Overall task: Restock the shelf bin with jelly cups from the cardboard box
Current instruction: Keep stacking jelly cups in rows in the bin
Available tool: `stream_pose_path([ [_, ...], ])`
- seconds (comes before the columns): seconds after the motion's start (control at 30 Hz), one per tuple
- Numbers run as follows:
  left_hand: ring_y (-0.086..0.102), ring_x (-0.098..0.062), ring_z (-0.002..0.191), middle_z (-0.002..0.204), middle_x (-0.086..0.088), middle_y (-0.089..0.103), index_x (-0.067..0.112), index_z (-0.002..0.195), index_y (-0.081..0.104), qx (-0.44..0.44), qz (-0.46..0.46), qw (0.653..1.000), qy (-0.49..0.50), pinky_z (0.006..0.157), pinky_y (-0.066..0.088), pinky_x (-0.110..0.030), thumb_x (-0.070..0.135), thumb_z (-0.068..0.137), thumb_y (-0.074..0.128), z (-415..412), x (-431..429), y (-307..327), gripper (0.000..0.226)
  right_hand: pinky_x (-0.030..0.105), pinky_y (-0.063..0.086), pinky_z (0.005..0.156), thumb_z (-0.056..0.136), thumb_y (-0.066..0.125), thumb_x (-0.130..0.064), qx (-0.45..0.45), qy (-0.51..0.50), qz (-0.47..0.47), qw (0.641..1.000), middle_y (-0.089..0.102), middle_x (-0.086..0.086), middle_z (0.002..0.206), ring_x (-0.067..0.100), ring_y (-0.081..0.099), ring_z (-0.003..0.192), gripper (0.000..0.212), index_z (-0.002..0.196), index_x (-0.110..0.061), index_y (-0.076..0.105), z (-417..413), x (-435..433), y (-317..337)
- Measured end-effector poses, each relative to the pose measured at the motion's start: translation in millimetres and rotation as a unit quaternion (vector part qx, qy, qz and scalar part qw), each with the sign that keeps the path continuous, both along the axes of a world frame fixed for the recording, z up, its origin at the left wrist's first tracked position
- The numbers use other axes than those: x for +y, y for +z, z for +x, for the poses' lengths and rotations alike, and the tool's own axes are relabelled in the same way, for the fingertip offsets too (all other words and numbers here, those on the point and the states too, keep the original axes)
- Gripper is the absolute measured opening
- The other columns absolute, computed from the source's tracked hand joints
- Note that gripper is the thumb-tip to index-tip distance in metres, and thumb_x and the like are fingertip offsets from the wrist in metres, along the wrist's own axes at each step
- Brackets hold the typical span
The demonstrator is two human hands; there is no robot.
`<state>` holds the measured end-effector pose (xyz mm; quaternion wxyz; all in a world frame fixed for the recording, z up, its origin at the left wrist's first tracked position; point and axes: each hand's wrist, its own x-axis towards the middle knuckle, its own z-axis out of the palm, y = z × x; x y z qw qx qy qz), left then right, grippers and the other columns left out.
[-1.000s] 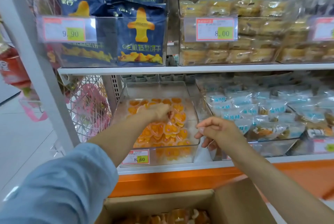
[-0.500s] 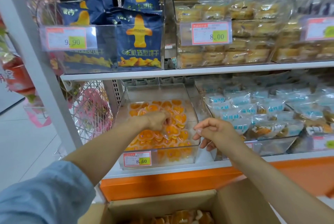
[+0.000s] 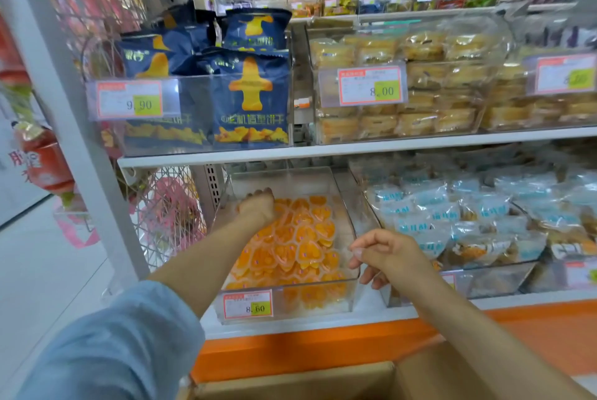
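The left hand [image 3: 258, 205] is curled on the orange heart-shaped jelly cups [image 3: 307, 238] at the back left of the clear plastic shelf bin [image 3: 297, 181], which runs from 6 to 12 o'clock; I cannot tell if it holds any. The right hand [image 3: 384, 254] is bunched up by the bin's front right corner, and I cannot tell if it pinches anything. The brown cardboard box [image 3: 290, 380] lies at 6 o'clock, nearer the right hand.

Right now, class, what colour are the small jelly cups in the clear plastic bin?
Jelly cups are orange; head view.
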<state>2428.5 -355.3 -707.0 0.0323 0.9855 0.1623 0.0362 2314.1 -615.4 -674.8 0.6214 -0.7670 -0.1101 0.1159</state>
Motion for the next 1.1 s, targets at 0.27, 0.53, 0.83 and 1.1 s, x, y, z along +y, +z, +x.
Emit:
stream_pose_path([
  [0.27,0.063,-0.032,0.095,0.107,-0.018,0.064,0.003,0.100,0.064,-0.070,-0.223,0.972,-0.035,0.079,0.050,-0.035,0.018,0.091,0.057,-10,-16,43,0.019,0.019,0.044,0.044,0.089,0.057,0.001,-0.023,-0.016,-0.007,1.000,0.069,0.008,0.073,0.009,0.056,0.047,0.015,0.081,-0.011,0.064,8,-2,-4],
  [0.53,0.047,-0.003,0.048,0.064,0.002,0.056,0.019,0.074,0.054,0.011,-0.555,0.828,-0.076,0.049,0.041,-0.016,0.008,0.085,0.064,-100,-43,54,0.018,0.014,0.039,0.085,0.081,0.071,-0.020,-0.287,0.044,-0.205,0.935,0.042,-0.022,0.120,-0.005,0.045,0.102,0.061,0.128,-0.042,0.041,9,6,-11],
  [0.83,0.059,-0.017,0.070,0.080,-0.007,0.062,0.016,0.087,0.053,0.031,-0.615,0.781,-0.103,0.064,0.051,-0.031,0.011,0.081,0.069,-141,-71,37,0.018,0.006,0.043,0.069,0.078,0.075,-0.019,-0.285,0.080,-0.166,0.941,0.059,-0.015,0.094,-0.001,0.056,0.082,0.038,0.109,-0.027,0.055,-15,26,-17],
  [1.1,0.063,-0.015,0.078,0.092,-0.009,0.062,0.012,0.098,0.048,0.123,-0.623,0.766,-0.099,0.064,0.056,-0.023,-0.001,0.083,0.064,-155,-59,40,0.026,0.021,0.042,0.093,0.072,0.080,-0.031,-0.237,0.227,-0.255,0.910,0.034,-0.017,0.130,0.001,0.043,0.111,0.088,0.141,-0.040,0.027,-18,21,-5],
])
